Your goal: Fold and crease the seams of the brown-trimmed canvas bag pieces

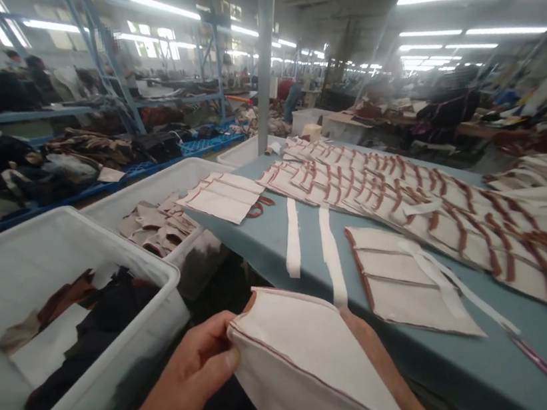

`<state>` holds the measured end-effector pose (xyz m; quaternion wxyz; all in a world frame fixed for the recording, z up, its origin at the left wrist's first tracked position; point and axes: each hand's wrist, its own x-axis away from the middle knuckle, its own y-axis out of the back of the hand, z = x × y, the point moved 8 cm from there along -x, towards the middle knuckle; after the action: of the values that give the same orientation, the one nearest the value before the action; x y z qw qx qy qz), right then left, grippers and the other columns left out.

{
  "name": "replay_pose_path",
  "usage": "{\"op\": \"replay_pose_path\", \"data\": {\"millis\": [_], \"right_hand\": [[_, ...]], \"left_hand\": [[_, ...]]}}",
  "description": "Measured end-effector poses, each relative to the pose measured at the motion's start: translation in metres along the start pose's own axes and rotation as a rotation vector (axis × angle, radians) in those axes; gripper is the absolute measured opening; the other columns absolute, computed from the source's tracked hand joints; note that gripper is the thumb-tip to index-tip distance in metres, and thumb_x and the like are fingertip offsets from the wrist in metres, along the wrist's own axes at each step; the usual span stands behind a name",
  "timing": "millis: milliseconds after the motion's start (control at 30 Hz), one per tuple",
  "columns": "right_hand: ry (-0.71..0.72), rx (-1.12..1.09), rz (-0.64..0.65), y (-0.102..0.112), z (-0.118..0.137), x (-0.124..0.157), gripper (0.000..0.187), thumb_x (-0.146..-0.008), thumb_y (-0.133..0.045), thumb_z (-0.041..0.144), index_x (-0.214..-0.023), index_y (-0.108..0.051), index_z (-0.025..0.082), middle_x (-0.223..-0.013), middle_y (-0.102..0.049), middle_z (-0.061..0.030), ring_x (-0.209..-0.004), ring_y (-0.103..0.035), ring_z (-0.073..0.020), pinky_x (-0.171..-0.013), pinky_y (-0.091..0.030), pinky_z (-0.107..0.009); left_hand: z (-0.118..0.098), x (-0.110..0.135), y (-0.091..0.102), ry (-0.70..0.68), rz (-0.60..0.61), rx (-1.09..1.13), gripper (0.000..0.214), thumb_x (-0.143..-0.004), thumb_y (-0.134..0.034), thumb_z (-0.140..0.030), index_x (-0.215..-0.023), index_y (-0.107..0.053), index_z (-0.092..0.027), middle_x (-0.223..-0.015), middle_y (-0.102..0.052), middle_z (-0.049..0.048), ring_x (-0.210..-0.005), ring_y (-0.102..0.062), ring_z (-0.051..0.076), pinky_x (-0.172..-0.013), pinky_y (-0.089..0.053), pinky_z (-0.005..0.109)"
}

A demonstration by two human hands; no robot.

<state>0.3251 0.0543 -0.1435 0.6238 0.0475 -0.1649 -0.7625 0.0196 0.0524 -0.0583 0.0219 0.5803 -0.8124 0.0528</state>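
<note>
A cream fabric panel (pixel 302 342) with thin brown edging is held up in front of me, off the table. My left hand (pixel 200 359) pinches its upper left corner between thumb and fingers. On the far right side of the panel is my right hand (pixel 373 346), its fingers mostly hidden behind the cloth, so its grip does not show. Just beyond lie two white fabric strips (pixel 329 251) on the blue-green table (pixel 315 293). To the right, a flat cream panel (pixel 404 275) with brown edging and seam lines rests on the table, with another white strip across it.
Rows of overlapping cream pieces with brown trim (pixel 391 183) cover the table's far side. A pink tool, perhaps tweezers (pixel 540 358), lies near the front edge. White bins (pixel 171 272) with fabric pieces stand at left. A metal post (pixel 267 58) rises behind the table.
</note>
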Motion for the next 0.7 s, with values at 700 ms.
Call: {"op": "replay_pose_path", "data": {"millis": [700], "right_hand": [[0.073, -0.334, 0.762, -0.052, 0.099, 0.058, 0.051, -0.084, -0.083, 0.065, -0.082, -0.056, 0.022, -0.072, -0.054, 0.0043, -0.066, -0.043, -0.0124, -0.059, -0.037, -0.025]], "left_hand": [[-0.032, 0.008, -0.087, -0.198, 0.211, -0.527, 0.029, -0.112, -0.054, -0.031, -0.093, -0.076, -0.025, -0.090, -0.077, -0.0037, -0.082, -0.073, 0.014, -0.078, -0.052, 0.018]]}}
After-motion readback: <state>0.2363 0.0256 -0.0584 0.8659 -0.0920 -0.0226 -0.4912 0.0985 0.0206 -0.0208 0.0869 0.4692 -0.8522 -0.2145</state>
